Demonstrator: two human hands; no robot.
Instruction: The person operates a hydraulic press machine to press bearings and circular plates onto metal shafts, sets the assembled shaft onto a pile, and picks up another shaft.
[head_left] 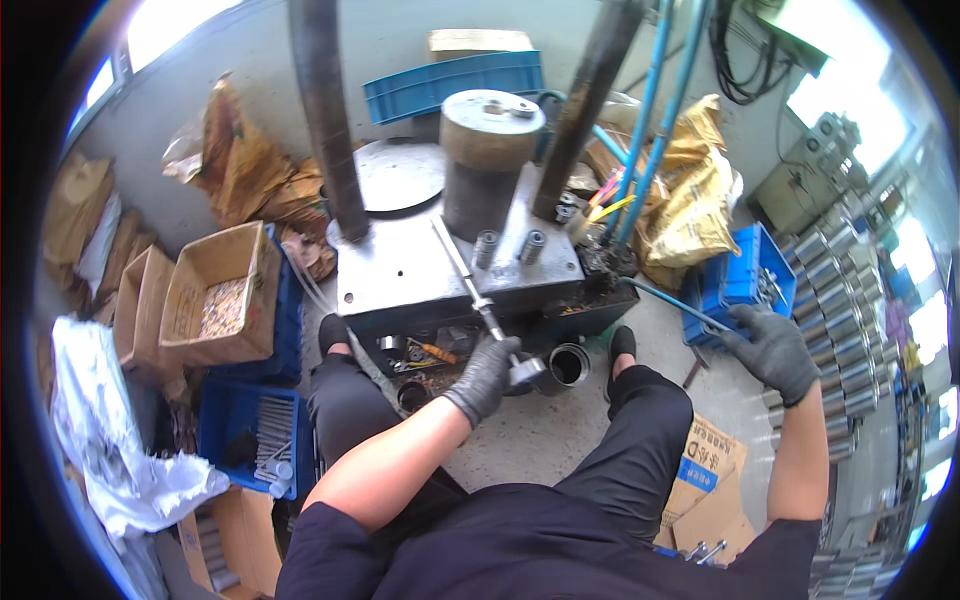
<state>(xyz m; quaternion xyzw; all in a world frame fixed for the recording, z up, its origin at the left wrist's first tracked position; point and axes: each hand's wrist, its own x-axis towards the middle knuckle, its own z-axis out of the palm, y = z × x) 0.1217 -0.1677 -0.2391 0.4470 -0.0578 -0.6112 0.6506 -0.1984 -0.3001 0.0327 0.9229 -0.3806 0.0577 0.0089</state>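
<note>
My left hand [485, 378], in a dark glove, is closed around a long metal rod [463, 262] near its lower end. The rod slants up and away over the steel press table [400, 270], with a collar partway along and a thick end fitting [526, 371] beside my hand. At the right, my gloved right hand [775, 350] closes on the end of a thin blue rod [680, 304] that runs to the side of the press. A heavy steel cylinder block [490, 140] stands on the table, with two small metal sleeves [533, 246] in front.
Two dark columns [325, 110] rise from the table. Metal tubes [569, 366] stand on the floor between my feet. A carton [222, 295] and a blue bin [250, 430] are at left. Another blue bin [742, 268] and stacked shiny cylinders [835, 320] are at right.
</note>
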